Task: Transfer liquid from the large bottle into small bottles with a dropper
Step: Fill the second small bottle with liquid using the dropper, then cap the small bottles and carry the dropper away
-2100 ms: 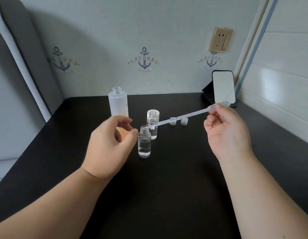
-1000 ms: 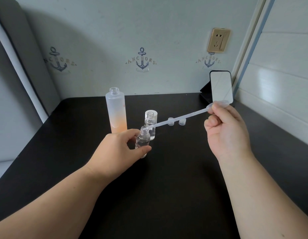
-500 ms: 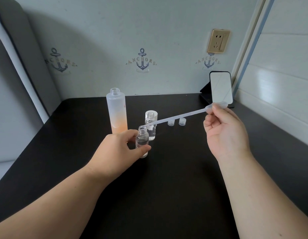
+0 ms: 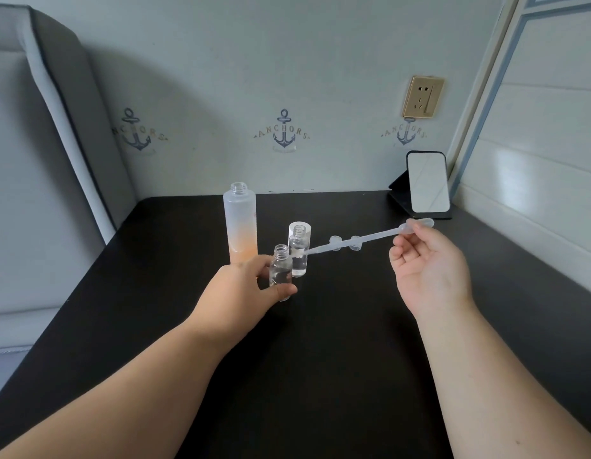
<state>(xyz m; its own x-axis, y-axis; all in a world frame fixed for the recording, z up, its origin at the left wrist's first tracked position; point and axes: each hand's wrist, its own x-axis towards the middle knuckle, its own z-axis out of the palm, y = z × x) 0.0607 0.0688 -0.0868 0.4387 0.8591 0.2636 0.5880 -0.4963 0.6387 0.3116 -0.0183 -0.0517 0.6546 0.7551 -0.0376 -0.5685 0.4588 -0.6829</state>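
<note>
Large frosted bottle [image 4: 240, 223], uncapped, upright on tabletop [image 4: 337, 342]. Left hand [image 4: 244, 293] grips near small bottle [image 4: 280, 271]. Right hand [image 4: 430, 270] pinches dropper [image 4: 363, 240] bulb. We judge dispensing due: tip must meet that neck.

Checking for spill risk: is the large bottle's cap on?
No, the large bottle stands with its threaded neck open and no cap on it.
</note>
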